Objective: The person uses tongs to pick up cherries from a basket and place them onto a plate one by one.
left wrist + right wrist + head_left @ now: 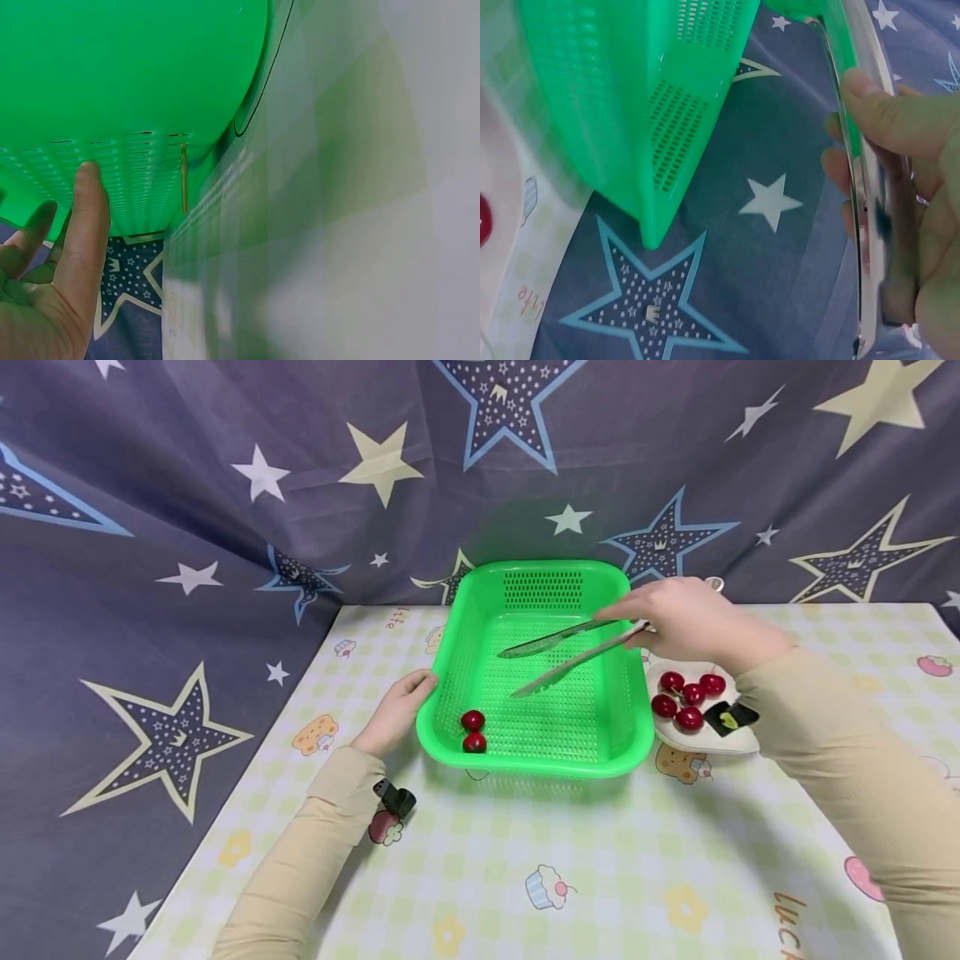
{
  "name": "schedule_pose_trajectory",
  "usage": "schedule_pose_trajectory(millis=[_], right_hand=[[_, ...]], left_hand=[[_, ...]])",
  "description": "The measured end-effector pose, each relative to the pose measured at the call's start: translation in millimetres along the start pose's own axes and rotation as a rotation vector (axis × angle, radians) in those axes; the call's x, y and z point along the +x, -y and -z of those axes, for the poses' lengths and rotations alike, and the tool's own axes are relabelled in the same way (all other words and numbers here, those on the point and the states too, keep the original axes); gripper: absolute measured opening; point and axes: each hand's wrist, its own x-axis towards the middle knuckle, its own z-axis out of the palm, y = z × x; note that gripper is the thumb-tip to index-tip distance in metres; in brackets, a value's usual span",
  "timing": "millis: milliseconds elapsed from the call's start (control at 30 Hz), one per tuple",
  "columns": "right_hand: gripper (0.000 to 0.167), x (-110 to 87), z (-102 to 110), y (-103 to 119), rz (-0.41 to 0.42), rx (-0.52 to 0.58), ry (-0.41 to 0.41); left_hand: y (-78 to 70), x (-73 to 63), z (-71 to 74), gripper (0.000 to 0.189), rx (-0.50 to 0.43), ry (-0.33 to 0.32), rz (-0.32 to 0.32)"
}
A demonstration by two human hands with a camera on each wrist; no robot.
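Note:
My right hand (678, 614) grips metal tongs (558, 672), their two arms spread with nothing between the tips. The tongs reach over a green plastic basket (536, 766) with perforated walls and floor. In the right wrist view, thumb and fingers close around the shiny tong handle (866, 187). At the basket's left rim is my left hand (397, 710); its fingers (86, 225) look fairly straight against the outer wall in the left wrist view. Inside the basket's near left corner lie two dark red cherries (473, 732), one behind the other.
Right of the basket stands a white plate (705, 742) with several cherries (688, 719), partly beneath the right forearm. A checked tablecloth (480, 877) with printed cakes and flowers covers the table. Behind it hangs a dark star-patterned cloth (300, 435), close to the basket's far side.

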Motion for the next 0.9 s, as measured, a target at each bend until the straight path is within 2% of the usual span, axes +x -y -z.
schedule_pose_trajectory(millis=[300,533,900], right_hand=[[0.047,39.2,-6.8,11.0,-0.008,0.039,0.166],[0.047,64.6,-24.8,19.3,0.0,0.051,0.263],[0.047,74.9,-50.1,27.3,-0.04,0.045,0.32]], left_hand=[[-1.6,-0.4,0.4,0.042,-0.001,-0.014,-0.009],[-0.7,-1.0,0.6,0.042,0.001,-0.007,-0.003],[0.2,0.3,0.0,0.041,0.001,-0.002,-0.01]])
